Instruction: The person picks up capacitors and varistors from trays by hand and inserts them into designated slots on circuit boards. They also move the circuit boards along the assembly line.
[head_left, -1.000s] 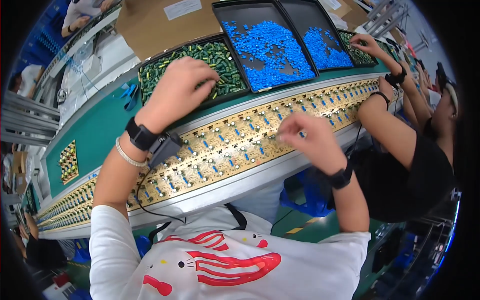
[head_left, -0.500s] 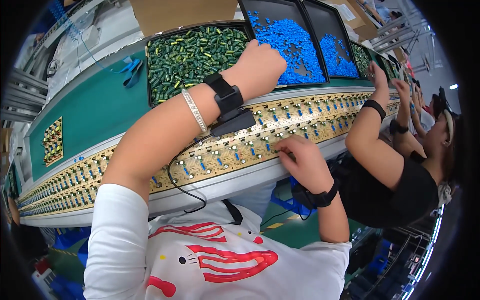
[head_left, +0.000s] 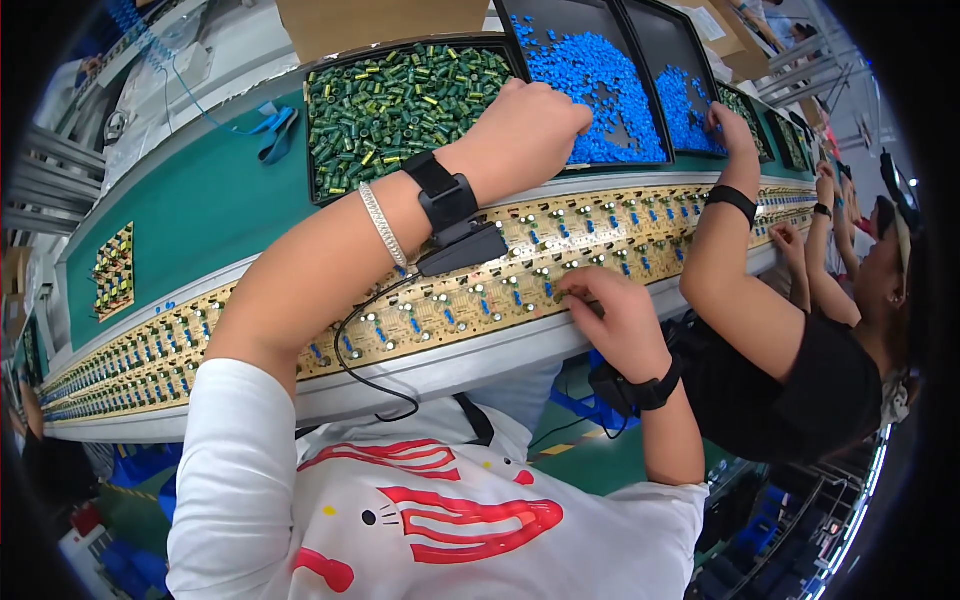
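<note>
Head view: left hand (head_left: 530, 125) reaches blue-parts tray (head_left: 560, 30); cardboard box (head_left: 370, 22) behind.

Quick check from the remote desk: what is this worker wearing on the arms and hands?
Both hands are bare. The left hand has a black wrist strap with a black box and thin black cable, plus a silver bracelet. The right hand has a black wristband. White sleeves cover the upper arms.

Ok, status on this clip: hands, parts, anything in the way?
Left hand in the tray of blue parts, fingers curled. Right hand pressing on the circuit board strip. Co-worker's hand in the next tray, apart.
</note>
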